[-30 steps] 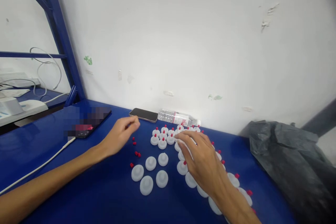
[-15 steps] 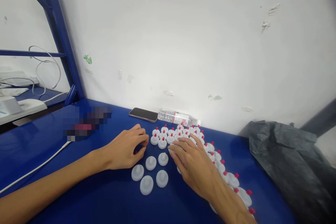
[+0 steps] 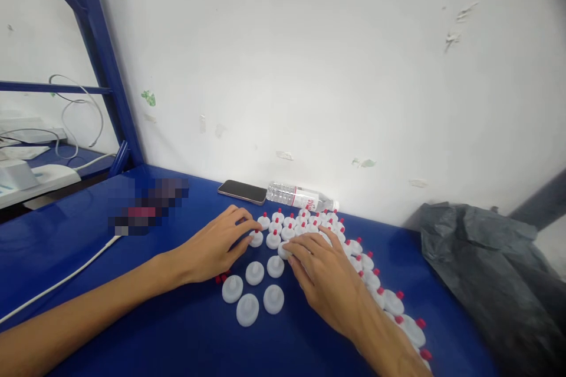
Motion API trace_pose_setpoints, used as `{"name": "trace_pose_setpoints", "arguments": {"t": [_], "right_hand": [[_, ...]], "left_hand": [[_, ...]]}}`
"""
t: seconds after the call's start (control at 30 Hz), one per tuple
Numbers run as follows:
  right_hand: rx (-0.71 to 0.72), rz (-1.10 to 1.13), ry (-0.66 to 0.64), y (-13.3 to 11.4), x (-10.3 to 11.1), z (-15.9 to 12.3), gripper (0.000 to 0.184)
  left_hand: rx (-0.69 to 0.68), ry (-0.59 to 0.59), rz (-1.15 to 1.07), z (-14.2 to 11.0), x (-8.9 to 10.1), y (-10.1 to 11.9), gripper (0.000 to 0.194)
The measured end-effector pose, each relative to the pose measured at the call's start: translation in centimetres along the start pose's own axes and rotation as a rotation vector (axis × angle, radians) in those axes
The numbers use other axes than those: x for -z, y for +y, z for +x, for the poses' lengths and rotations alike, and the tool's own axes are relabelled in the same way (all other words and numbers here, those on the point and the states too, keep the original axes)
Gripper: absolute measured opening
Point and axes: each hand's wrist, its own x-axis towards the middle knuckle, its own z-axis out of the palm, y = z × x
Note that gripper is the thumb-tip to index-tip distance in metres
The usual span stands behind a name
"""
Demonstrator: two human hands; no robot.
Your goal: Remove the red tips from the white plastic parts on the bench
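Note:
Many white plastic caps lie on the blue table (image 3: 132,318). Several uncapped white caps (image 3: 256,291) sit in a small group in front of me. A long cluster of white caps with red tips (image 3: 309,225) runs from the wall back toward my right. My left hand (image 3: 216,244) lies over a few loose red tips (image 3: 221,277), its fingers curled and its fingertips at a red-tipped cap (image 3: 255,238). My right hand (image 3: 325,280) rests palm down, fingers pinching a white cap (image 3: 283,249) at the cluster's near edge.
A phone (image 3: 242,191) and a lying water bottle (image 3: 300,197) are by the white wall. A second, blurred phone (image 3: 148,206) with a white cable (image 3: 57,285) lies at the left. A black plastic bag (image 3: 490,271) fills the right. Blue shelf posts (image 3: 104,65) stand at the left.
My left hand has moved right and forward from the loose red tips to the capped cluster. My right hand has slid left and nearer, onto a cap at the cluster's edge.

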Motion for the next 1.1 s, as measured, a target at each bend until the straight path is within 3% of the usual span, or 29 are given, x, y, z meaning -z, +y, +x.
{"name": "trace_pose_setpoints", "arguments": {"t": [0.23, 0.43, 0.57, 0.73, 0.87, 1.1], "right_hand": [[0.016, 0.041, 0.062, -0.5, 0.8, 0.4, 0.026], [0.002, 0.090, 0.116, -1.8, 0.8, 0.5, 0.053], [0.052, 0.098, 0.156, -2.4, 0.6, 0.3, 0.035], [0.115, 0.084, 0.211, -2.5, 0.6, 0.3, 0.029], [0.143, 0.087, 0.222, -2.7, 0.9, 0.2, 0.028], [0.176, 0.082, 0.253, -2.9, 1.2, 0.6, 0.024]], "left_hand": [[-0.018, 0.136, -0.053, 0.3, 0.1, -1.0, 0.012], [-0.114, 0.245, -0.222, -0.1, 0.9, 1.5, 0.007], [-0.148, 0.284, -0.319, -0.5, 0.6, 3.1, 0.007], [-0.298, 0.197, -0.040, -0.5, 0.3, 2.6, 0.012], [-0.342, 0.172, 0.154, -0.3, -0.1, 2.1, 0.008], [-0.318, 0.131, 0.209, -0.4, -0.2, 2.4, 0.009]]}}
